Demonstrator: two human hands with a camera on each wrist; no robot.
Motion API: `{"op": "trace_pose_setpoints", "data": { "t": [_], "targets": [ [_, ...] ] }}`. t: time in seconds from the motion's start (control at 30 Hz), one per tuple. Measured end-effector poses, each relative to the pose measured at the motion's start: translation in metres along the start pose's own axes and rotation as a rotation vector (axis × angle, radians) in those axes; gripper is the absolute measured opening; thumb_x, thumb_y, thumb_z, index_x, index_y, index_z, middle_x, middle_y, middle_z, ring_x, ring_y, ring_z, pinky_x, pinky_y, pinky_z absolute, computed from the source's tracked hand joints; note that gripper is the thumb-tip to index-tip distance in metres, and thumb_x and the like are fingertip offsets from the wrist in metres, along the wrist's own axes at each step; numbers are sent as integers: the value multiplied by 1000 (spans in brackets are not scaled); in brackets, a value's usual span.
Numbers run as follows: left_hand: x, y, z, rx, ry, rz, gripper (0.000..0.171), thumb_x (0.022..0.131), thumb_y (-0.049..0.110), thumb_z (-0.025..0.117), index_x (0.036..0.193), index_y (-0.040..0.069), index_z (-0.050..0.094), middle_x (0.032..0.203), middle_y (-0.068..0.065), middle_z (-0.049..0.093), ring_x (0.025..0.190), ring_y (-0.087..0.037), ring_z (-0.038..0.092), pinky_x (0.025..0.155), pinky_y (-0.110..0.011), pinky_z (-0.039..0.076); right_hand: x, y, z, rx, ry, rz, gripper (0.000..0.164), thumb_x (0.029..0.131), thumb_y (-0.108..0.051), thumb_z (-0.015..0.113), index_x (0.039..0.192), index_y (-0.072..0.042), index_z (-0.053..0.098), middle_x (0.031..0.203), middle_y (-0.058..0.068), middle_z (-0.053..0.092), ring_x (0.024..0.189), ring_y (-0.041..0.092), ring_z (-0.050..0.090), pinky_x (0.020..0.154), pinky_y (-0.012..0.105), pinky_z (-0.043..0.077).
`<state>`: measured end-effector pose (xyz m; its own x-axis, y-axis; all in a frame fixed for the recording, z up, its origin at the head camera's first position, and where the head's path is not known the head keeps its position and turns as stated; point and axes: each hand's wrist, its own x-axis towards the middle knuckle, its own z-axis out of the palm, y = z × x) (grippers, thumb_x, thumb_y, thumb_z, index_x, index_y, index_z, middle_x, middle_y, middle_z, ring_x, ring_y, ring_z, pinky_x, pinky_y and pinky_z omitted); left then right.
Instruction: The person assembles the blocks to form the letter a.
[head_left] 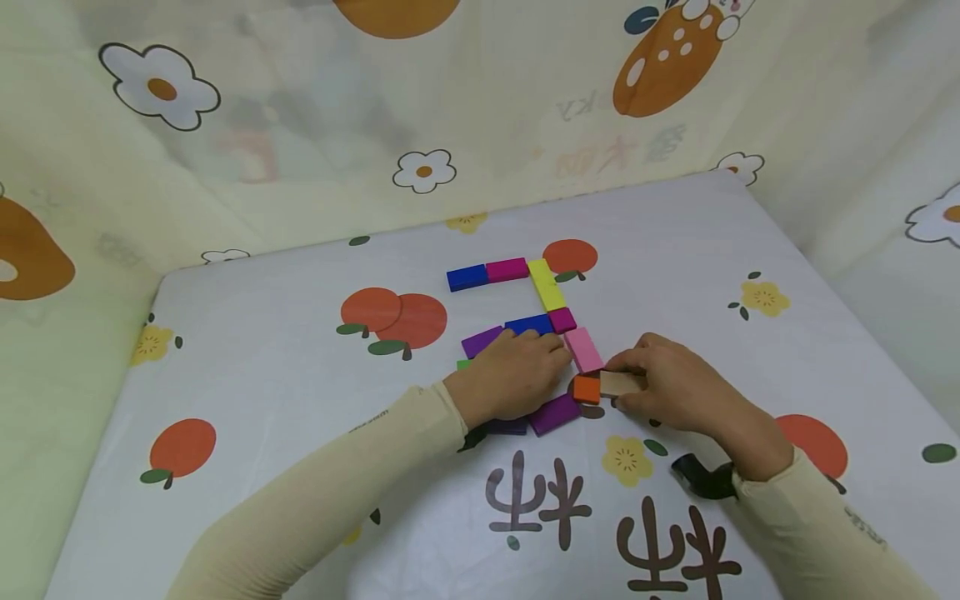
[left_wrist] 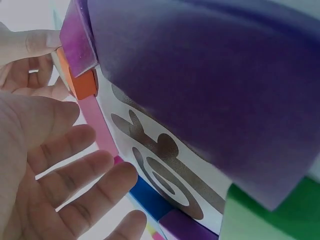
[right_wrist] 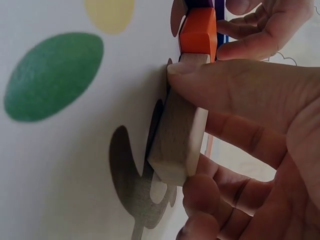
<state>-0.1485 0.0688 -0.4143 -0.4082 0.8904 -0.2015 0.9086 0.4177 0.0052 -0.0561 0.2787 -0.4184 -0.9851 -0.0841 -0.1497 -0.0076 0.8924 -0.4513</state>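
My right hand (head_left: 675, 387) pinches a plain wooden block (head_left: 621, 383) between thumb and fingers. One end of this block sits against a small orange block (head_left: 587, 390) on the table. My left hand (head_left: 517, 375) hovers over the blocks with its fingers loosely bent and spread, holding nothing. Around it lie a pink block (head_left: 583, 350), a purple block (head_left: 555, 414), a blue block (head_left: 527, 323) and another purple block (head_left: 482, 342). A green block (right_wrist: 0, 0) is not visible there but shows in the left wrist view.
Beyond the hands, a yellow block (head_left: 546, 285) links a small magenta block (head_left: 562, 320) to a longer magenta block (head_left: 507, 270) and a blue one (head_left: 467, 277). A patterned cloth (head_left: 262, 375) covers the table; a printed curtain (head_left: 300, 150) rises behind it.
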Motion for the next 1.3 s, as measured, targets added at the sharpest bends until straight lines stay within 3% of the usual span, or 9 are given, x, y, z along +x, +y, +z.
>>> {"op": "trace_pose_setpoints", "data": {
  "t": [0.23, 0.43, 0.57, 0.73, 0.97, 1.1, 1.2, 1.3],
  "targets": [
    [-1, 0, -2, -11, 27, 14, 35, 108, 33, 55, 139, 18, 63, 138, -2, 63, 118, -20, 61, 94, -35, 53, 0, 0, -4, 20, -18, -15, 36, 78, -10, 88, 112, -5, 79, 89, 4, 60, 79, 19, 51, 64, 31, 43],
    [-8, 0, -3, -63, 7, 31, 31, 109, 33, 52, 133, 19, 67, 125, -1, 67, 109, -18, 62, 91, -34, 53, 3, -1, -6, 16, -41, -27, 34, 80, -10, 87, 114, -7, 79, 90, 3, 60, 80, 19, 51, 65, 31, 43],
    [-12, 2, -1, -117, -1, 61, 35, 107, 42, 55, 129, 19, 69, 116, 2, 68, 105, -16, 61, 91, -36, 51, 4, 0, -6, 3, -44, -30, 35, 81, -10, 87, 114, -7, 79, 91, 3, 60, 80, 19, 51, 65, 31, 44],
    [-16, 6, 5, -95, -52, 40, 48, 97, 58, 65, 127, 21, 69, 106, 5, 68, 102, -14, 60, 90, -36, 47, 4, 0, -5, 3, -47, -16, 36, 80, -11, 88, 115, -6, 78, 92, 4, 61, 81, 19, 52, 65, 31, 45],
    [-22, 8, 11, -88, -69, 27, 46, 96, 54, 68, 126, 19, 68, 108, 6, 71, 98, -13, 63, 91, -38, 47, 5, -1, -5, -8, -54, 15, 39, 80, -16, 88, 116, -5, 77, 97, 8, 62, 84, 22, 54, 66, 32, 47],
    [-25, 8, 12, -88, -56, 30, 46, 97, 56, 66, 124, 19, 68, 110, 5, 72, 101, -13, 64, 92, -38, 47, 3, -5, -5, -35, -34, 27, 41, 80, -18, 89, 117, -6, 74, 103, 10, 63, 89, 24, 56, 74, 37, 51],
    [-27, 6, 13, -95, -51, 22, 47, 96, 58, 67, 122, 20, 68, 109, 6, 71, 102, -13, 63, 93, -39, 47, 2, -10, -5, -48, -14, 18, 41, 80, -19, 89, 116, -9, 73, 106, 11, 63, 92, 25, 57, 79, 41, 54],
    [-29, 4, 13, -106, -49, 14, 46, 95, 57, 68, 122, 19, 68, 108, 6, 70, 104, -13, 63, 93, -39, 46, 2, -14, -2, -40, 1, -25, 36, 80, -18, 90, 113, -12, 76, 102, 10, 61, 88, 24, 56, 74, 38, 53]
  ]
}}
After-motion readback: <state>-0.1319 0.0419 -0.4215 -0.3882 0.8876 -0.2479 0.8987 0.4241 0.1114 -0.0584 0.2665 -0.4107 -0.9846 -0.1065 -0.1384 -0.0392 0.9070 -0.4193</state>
